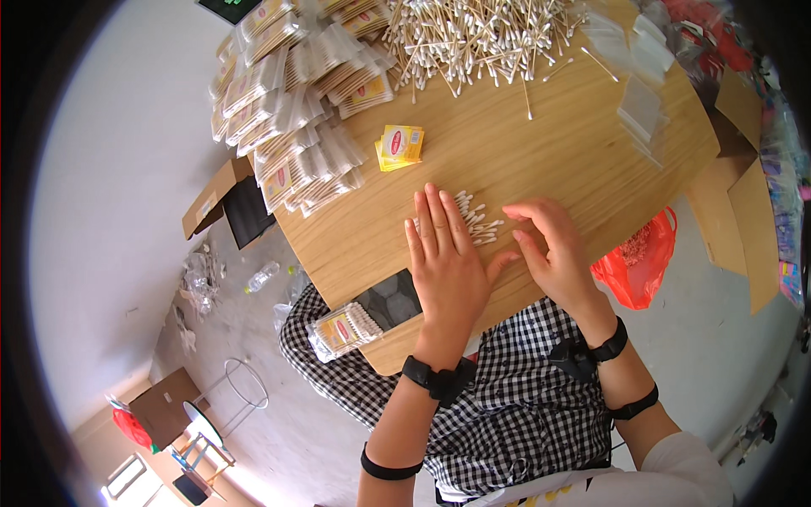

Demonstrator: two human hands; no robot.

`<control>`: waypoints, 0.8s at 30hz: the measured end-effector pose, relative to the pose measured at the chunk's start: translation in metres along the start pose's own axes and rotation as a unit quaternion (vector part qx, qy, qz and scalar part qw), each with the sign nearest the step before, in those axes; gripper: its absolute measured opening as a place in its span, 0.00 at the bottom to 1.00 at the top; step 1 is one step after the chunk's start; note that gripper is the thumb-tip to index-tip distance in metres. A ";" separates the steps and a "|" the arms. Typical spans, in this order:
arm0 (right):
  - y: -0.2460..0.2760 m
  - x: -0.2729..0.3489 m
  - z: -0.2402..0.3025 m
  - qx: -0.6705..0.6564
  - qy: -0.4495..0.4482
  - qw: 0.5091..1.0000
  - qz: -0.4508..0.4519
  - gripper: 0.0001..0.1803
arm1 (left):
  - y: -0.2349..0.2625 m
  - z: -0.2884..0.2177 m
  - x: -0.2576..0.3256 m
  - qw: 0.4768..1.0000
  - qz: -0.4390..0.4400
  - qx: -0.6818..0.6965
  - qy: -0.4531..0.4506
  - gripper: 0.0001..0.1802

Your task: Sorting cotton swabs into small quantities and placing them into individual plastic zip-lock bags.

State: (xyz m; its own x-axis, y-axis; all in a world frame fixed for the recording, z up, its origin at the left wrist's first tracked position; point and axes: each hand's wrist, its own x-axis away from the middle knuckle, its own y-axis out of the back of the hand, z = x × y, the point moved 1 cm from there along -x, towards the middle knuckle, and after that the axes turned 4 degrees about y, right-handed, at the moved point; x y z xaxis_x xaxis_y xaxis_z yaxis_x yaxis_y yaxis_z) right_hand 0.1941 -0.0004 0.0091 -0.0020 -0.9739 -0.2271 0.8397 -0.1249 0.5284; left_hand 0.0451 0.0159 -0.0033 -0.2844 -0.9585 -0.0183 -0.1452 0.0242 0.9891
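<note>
A small bunch of cotton swabs (477,224) lies on the wooden table, partly covered by my left hand (445,262). That hand is flat, palm down, its fingers stretched forward. Just right of the swabs my right hand (551,245) is curved, with a gap between thumb and fingers and nothing visible in it. Beyond my left fingertips lies a short stack of yellow printed cards (401,146). A large heap of loose cotton swabs (477,38) covers the far part of the table.
Packed bags of swabs (287,127) are piled at the far left. One filled packet (345,329) and a dark phone-like slab (389,300) lie at the near left corner. Clear plastic sleeves (639,110) rest at right, above a red bag (638,262) and a cardboard box (735,211).
</note>
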 end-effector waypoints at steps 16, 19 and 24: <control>-0.004 -0.017 -0.005 0.064 0.067 0.995 0.025 0.12 | 0.002 -0.009 0.024 0.998 0.028 0.049 -0.020 0.60; -0.009 -0.018 -0.006 0.066 0.093 0.993 0.027 0.11 | 0.001 -0.006 0.024 0.998 0.029 0.044 -0.022 0.60; -0.009 -0.013 -0.008 -0.016 0.059 0.998 0.012 0.14 | 0.013 0.004 0.029 0.995 0.011 0.095 0.000 0.58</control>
State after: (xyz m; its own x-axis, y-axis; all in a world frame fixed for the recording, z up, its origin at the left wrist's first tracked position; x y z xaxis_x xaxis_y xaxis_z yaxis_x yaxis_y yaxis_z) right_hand 0.1908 0.0150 0.0009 0.0805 -0.9472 -0.3102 0.8560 -0.0938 0.5084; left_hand 0.0315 -0.0103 0.0083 -0.2893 -0.9572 0.0041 -0.3159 0.0995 0.9436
